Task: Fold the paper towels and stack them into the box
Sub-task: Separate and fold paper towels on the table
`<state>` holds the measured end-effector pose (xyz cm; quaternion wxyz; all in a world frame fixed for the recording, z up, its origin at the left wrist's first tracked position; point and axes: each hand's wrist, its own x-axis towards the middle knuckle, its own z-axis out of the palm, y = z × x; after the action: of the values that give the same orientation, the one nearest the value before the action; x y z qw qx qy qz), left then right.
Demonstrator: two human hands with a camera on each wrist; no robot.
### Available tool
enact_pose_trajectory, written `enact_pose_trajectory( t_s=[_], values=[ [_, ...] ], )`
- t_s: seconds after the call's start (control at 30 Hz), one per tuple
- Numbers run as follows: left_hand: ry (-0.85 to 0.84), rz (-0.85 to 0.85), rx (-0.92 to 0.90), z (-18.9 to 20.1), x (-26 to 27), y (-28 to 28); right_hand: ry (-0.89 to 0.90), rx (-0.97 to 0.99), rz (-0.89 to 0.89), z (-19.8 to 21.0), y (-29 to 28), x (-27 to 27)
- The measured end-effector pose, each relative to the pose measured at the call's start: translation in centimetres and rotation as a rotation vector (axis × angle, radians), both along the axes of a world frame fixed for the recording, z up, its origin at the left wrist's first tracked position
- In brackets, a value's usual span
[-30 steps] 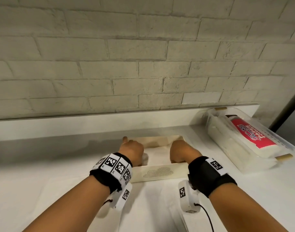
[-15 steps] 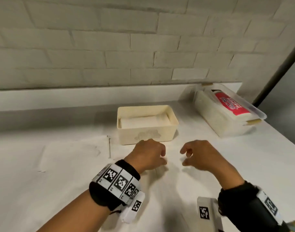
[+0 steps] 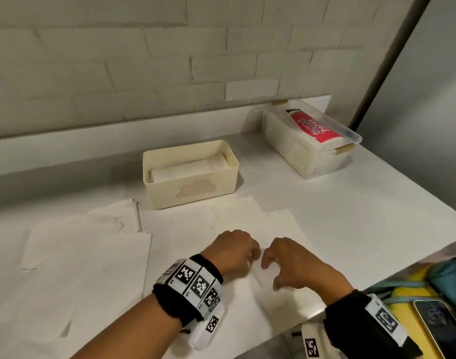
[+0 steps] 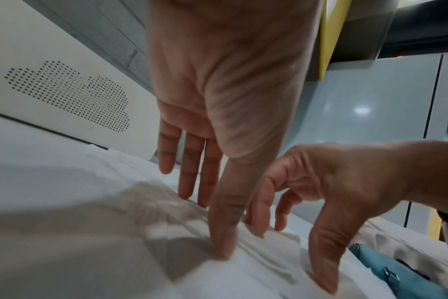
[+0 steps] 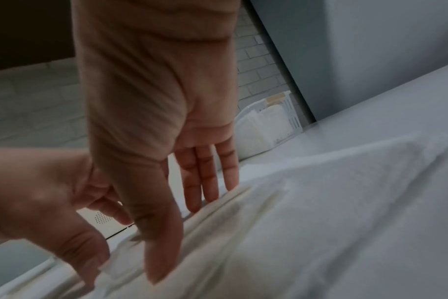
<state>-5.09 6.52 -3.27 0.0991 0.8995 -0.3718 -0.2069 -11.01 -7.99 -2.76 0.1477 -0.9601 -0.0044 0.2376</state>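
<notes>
Paper towels, thin white sheets (image 3: pixel 211 260), lie flat on the white worktop (image 3: pixel 351 208) right under your two hands. Your left hand (image 3: pixel 232 251) has its thumb tip pressed on the top sheet, its fingers reaching down loosely; whether they pinch the paper you cannot tell from these views. Your right hand (image 3: pixel 296 268), just beside it, arches over the same sheet with thumb and fingertips down on it, gripping nothing that shows. Beyond your hands stands the cream plastic box with a dotted cloud pattern (image 3: pixel 193 187), folded towels already stacked inside. More loose white sheets (image 3: pixel 87 255) lie to the left of your left hand. Far beyond your right hand sits a clear lidded plastic container (image 3: pixel 309 156).
</notes>
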Motion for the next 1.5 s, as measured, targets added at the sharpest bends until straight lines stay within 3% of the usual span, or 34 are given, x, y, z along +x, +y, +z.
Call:
enact_pose_trajectory(
  t_s=[0.2, 0.8, 0.93, 1.1, 1.27, 1.37, 1.5],
  values=[
    [-0.019, -0.006, -0.021, -0.3, 0.3, -0.1, -0.058, 0.006, 0.042, -0.2, 0.0, 0.1],
    [0.215, 0.092, -0.178, 0.3, 2.1, 0.8, 0.017, 0.211, -0.057, 2.1, -1.2, 1.4],
    [0.201, 0.124, -0.267, 0.3, 2.3, 0.7, 0.032, 0.147, -0.061, 2.4, -1.7, 1.7],
    [0.174, 0.207, -0.374, 0.5, 2.7, 0.6, -0.202, 0.117, -0.098, 3.0, -2.0, 2.8],
    [-0.105, 0.368, -0.521, 0.9, 2.7, 0.6, -0.534, 0.172, -0.245, 5.5, -2.0, 4.2],
    [-0.072, 0.181, -0.475, 1.1, 2.1, 0.5, -0.766, 0.149, -0.338, 7.5, -2.4, 5.2],
    [0.118, -0.130, -0.067, -0.1, 0.7, 0.0, -0.948, 0.140, -0.378, 10.6, -2.7, 5.4]
  ],
)
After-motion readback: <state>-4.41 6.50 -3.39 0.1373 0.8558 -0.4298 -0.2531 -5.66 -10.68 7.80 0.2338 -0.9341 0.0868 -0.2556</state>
